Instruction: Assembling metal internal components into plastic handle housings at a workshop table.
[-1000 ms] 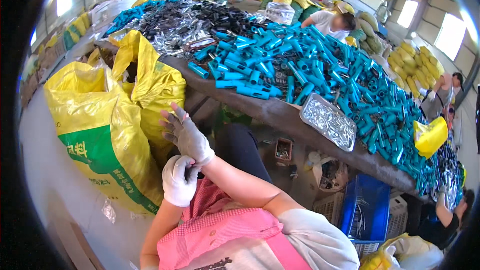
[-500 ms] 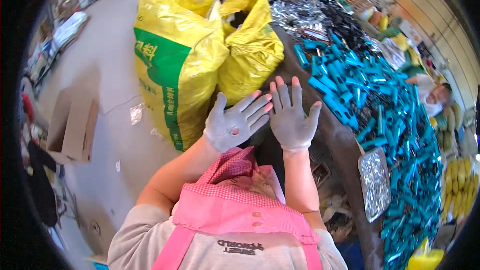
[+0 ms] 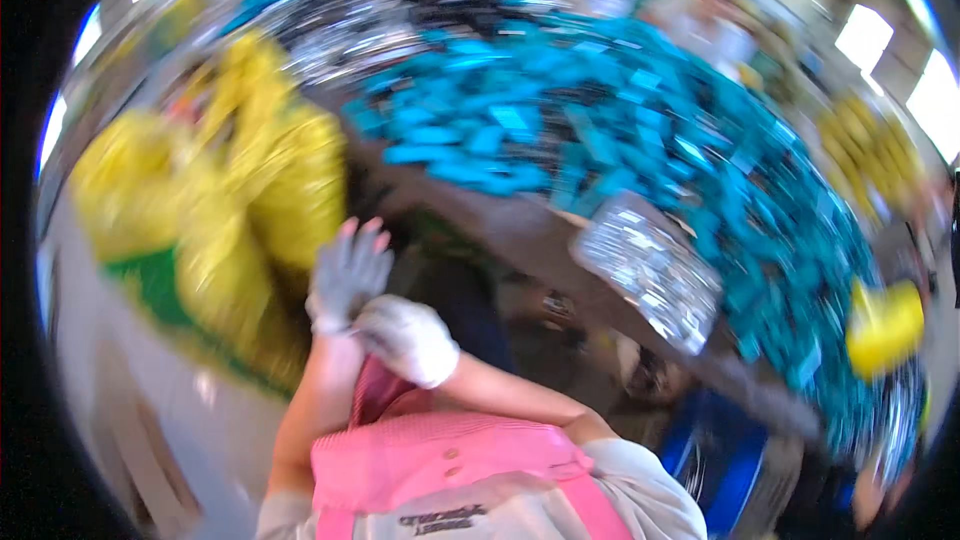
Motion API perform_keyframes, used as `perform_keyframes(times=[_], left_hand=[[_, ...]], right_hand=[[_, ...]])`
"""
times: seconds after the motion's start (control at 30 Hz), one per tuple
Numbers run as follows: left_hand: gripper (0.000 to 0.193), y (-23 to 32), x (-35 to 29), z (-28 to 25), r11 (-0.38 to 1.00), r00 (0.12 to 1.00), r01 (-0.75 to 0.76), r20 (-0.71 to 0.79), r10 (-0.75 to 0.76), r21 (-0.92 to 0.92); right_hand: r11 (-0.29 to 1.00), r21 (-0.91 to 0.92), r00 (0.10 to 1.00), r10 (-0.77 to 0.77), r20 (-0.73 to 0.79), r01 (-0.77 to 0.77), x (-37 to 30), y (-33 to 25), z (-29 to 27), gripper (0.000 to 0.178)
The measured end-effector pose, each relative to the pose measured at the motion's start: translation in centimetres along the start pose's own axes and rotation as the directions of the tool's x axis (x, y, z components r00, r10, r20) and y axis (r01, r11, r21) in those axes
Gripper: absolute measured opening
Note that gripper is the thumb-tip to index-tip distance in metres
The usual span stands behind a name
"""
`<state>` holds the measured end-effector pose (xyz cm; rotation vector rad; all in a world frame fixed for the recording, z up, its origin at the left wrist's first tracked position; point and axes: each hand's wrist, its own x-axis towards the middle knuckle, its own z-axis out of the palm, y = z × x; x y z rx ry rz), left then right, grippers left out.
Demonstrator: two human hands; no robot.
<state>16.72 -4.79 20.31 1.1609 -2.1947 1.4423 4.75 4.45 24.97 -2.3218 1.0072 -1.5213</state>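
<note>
My left hand [image 3: 350, 275] is raised, palm showing, in a grey-palmed work glove with bare fingertips poking out. Its fingers stretch upward and hold nothing. Across its wrist comes my right hand [image 3: 410, 342], in a similar glove with the white back showing. Those fingers are bent in at the cuff of the left glove and seem to pinch it, though blur hides the exact grip. Below both hands is my pink apron [image 3: 440, 455].
Yellow woven sacks [image 3: 215, 200] stand at left. A dark-edged table [image 3: 500, 225] curves ahead, heaped with teal plastic pieces [image 3: 640, 130]. A silvery, shiny tray-like thing [image 3: 650, 270] lies on its edge. A blue container [image 3: 715, 460] sits low at right. Another person [image 3: 705, 30] is at the far side.
My view has swung right, so the sacks sit farther left. Both hands were spread palm up side by side; now the right one has turned over and moved onto the left wrist.
</note>
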Motion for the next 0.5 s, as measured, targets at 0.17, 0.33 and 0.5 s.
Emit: perform_keyframes(times=[0.17,0.33,0.5], left_hand=[[0.046,3.7,4.5,-5.0,-0.993,0.809,0.105,0.576,0.115,0.051],[0.047,8.8,9.4,-13.5,-0.971,0.909,0.231,0.345,0.236,0.055],[0.048,7.4,8.9,-17.0,-0.948,0.948,0.307,0.053,0.312,0.084]], right_hand=[[0.942,-0.245,0.924,0.131,-0.361,-0.229,-1.9,0.9,-5.8,0.026],[0.828,-0.365,0.771,0.121,-0.625,-0.426,-4.0,-0.4,-15.4,0.018],[0.741,-0.214,0.465,0.147,-0.873,-0.636,-4.9,0.0,-20.4,0.018]])
